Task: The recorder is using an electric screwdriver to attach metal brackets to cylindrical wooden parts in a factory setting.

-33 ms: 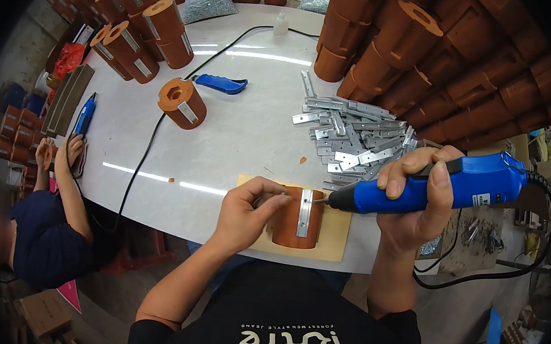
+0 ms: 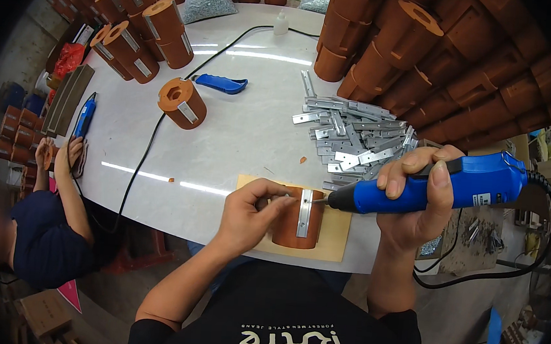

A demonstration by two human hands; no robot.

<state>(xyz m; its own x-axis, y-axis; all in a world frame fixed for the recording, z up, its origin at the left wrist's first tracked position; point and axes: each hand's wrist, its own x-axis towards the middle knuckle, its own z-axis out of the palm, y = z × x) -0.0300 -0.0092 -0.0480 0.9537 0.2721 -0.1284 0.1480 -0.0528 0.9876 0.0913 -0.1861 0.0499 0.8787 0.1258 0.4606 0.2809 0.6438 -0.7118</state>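
My right hand [image 2: 419, 199] grips a blue electric screwdriver [image 2: 475, 182], held nearly level with its bit pointing left. The thin bit tip reaches the upper part of a metal strip [image 2: 304, 221] on a brown cylinder [image 2: 287, 234]. At the cylinder's left side, the thumb and forefinger of my left hand [image 2: 249, 212] are pinched together close to the strip. Anything between those fingertips is too small to make out. Under the cylinder lies a tan board [image 2: 334, 244] at the table's near edge.
Loose metal strips [image 2: 356, 136] are heaped beyond the board. Stacked brown cylinders [image 2: 389, 45] rise at the right and far left. A blue-handled cutter [image 2: 223, 84] lies near a single cylinder [image 2: 184, 104]. A black cable [image 2: 140, 164] crosses the table. A co-worker [image 2: 51, 232] sits at left.
My left fingertips have shifted slightly right, closer to the metal strip. The screwdriver and cylinder stay in place. The co-worker's hand has moved a little.
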